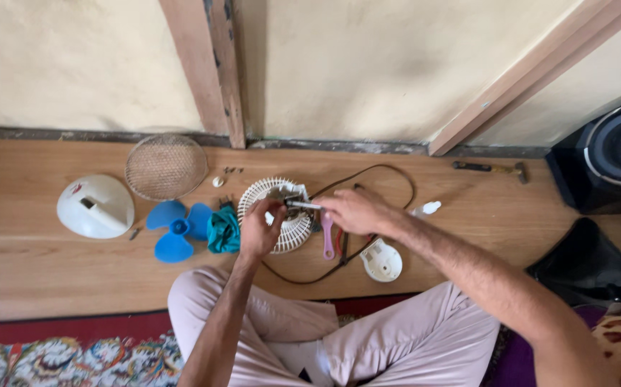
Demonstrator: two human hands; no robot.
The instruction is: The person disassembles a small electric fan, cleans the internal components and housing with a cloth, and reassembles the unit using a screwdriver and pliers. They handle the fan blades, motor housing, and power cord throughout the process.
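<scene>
Both hands over the white fan grille [280, 215] on the wooden floor: left hand [259, 228] gripping its rim, right hand [353, 211] pinching a screwdriver [302, 205]. Blue fan blade [176, 228] and teal cloth [223, 231] just left, black cord [368, 179] looping behind.

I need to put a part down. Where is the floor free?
Free: wood between the white cap and the hammer, also below the white dome. Crowded: around the white grille, blue blade and both hands.
</scene>
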